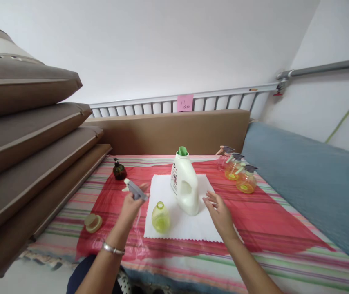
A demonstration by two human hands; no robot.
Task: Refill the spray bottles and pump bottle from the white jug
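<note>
In my left hand point(131, 206) is a grey and pale-green spray nozzle point(135, 190), gripped above the red sheet, with a thin dip tube hanging below. A yellow-green spray bottle point(161, 218) without its top stands upright on the white cloth point(205, 228), just right of that hand. My right hand point(219, 210) is empty, its fingers apart, over the cloth's right side. Between the hands stands a large white jug point(188, 200) with a handle and an open mouth. Something green, like a funnel or spout point(182, 151), rises from its neck.
Three spray bottles point(246, 182) stand at the right. A dark pump bottle point(119, 170) is at the back left, and a round pale lid point(92, 223) lies front left. Brown cushions point(30, 122) are stacked left; a blue padded surface point(309, 175) borders the right.
</note>
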